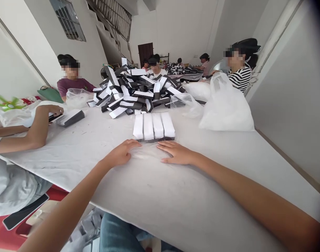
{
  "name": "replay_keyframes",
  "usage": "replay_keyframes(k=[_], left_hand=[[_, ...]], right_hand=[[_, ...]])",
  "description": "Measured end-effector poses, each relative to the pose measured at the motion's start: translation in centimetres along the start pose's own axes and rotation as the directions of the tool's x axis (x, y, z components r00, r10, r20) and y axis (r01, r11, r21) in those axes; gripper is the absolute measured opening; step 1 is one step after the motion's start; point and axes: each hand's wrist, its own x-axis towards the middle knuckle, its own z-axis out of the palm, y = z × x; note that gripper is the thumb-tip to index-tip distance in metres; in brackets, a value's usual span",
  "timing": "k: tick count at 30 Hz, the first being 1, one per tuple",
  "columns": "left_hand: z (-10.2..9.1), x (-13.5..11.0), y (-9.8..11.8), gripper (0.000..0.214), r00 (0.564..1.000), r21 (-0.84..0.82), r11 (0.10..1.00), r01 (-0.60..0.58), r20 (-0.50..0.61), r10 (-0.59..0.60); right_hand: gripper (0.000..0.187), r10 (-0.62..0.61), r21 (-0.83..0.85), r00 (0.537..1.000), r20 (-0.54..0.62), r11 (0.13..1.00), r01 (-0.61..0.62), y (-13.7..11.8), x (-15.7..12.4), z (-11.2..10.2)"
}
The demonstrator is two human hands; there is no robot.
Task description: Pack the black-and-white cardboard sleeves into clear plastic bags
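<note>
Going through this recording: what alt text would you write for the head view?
The person's left hand and right hand rest flat on a clear plastic sheet, just in front of a row of four black-and-white boxes on a white-covered table. Behind them rises a heaped pile of similar boxes, and a co-worker in a striped top sits to the right.

On the white and black boxes point(154, 126) in the middle of the frame I can read no word or number, and nowhere else also.
</note>
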Motion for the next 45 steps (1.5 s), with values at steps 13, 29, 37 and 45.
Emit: replay_keyframes(k=[13, 29, 37, 45], left_hand=[[1.2, 3.2, 6.4, 0.037, 0.987, 0.083, 0.986, -0.142, -0.063, 0.147], [2.3, 5.3, 3.1, 0.039, 0.990, -0.128, 0.989, -0.075, -0.128, 0.059], [2.5, 5.0, 2.8, 0.038, 0.990, -0.180, 0.983, 0.017, -0.138, -0.042], [2.5, 4.7, 3.0, 0.038, 0.976, -0.117, 0.985, 0.125, -0.165, -0.143]], right_hand=[[0.038, -0.061, 0.157, 0.966, -0.253, 0.982, 0.103, -0.1, -0.1, 1.0], [0.053, 0.239, 0.451, 0.920, -0.312, 0.889, -0.078, -0.2, 0.0, 0.4], [0.059, 0.244, 0.452, 0.911, -0.333, 0.889, -0.073, 0.2, -0.1, 0.8], [0.061, 0.220, 0.490, 0.930, -0.293, 0.870, -0.051, 0.2, -0.2, 0.6]])
